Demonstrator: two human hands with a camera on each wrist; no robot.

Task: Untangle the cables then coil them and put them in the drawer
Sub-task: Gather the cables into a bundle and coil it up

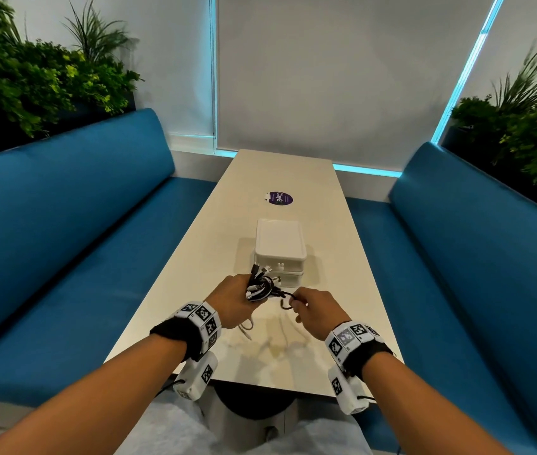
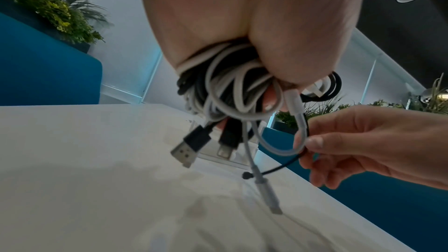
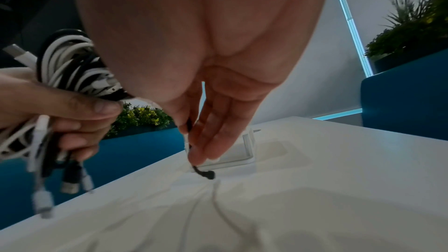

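Observation:
A tangled bundle of black and white cables [image 1: 260, 287] hangs above the near part of the table, gripped in my left hand [image 1: 234, 303]. In the left wrist view the cable bundle [image 2: 230, 87] shows loops and several dangling plugs, among them a black USB plug [image 2: 188, 148]. My right hand [image 1: 309, 310] is just right of the bundle and pinches a thin black cable [image 3: 194, 166] and a white loop [image 2: 283, 148] between thumb and fingers. The white drawer unit [image 1: 280, 251] stands behind the hands, its two drawers closed.
The beige table [image 1: 277, 178] runs away from me between two blue benches [image 1: 63, 224]. A purple round sticker [image 1: 279, 198] lies beyond the drawer unit. Plants [image 1: 30, 77] stand behind both benches.

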